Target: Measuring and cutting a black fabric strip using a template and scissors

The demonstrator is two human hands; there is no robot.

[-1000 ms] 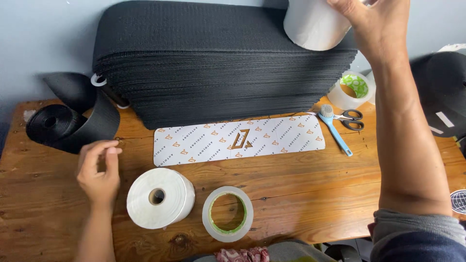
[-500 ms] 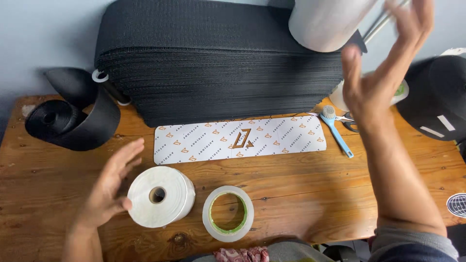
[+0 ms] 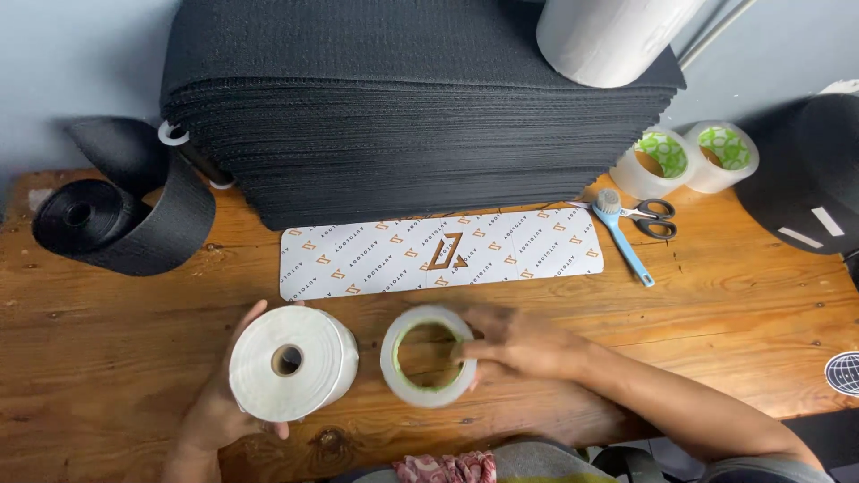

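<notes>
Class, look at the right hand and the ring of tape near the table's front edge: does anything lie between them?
Nothing visible does. The right hand already has its fingers on the right side of the tape ring. The white roll, gripped by the left hand, stands to the ring's left, clear of it.

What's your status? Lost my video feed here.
Left hand grips white roll. Right hand on tape ring. Patterned card lies beyond, apart.

A small craft workshop: beyond the hands, a wooden workbench carries stacked black felt sheets, webbing roll, scissors
</notes>
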